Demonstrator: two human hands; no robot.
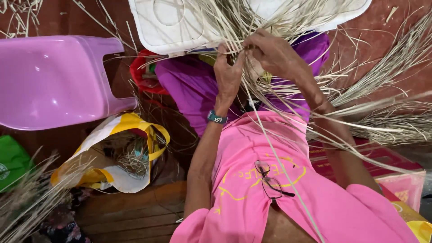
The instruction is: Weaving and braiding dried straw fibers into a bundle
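My left hand is raised in front of me, fingers curled and pinching a few of the pale dried straw strands between thumb and fingertips. My right hand sits just beside it, almost touching, its fingers closed around the same bunch where the strands cross. Whatever is forming between my hands is mostly hidden by my fingers. The strands fan upward over a white moulded plastic lid and trail down to my right across my forearm, one long strand running down over my pink shirt.

On my left wrist is a teal watch band. A pair of dark-framed folded glasses hangs at the shirt's neckline. Beneath my hands lies purple cloth, with a bit of red fabric at its left edge.

Further left is a pink plastic stool lying on the reddish floor. Below it a white and yellow plastic bag stands open, with tangled straw inside. More loose straw bundles spread out at the far right, and another sheaf at the lower left, near a green bag.
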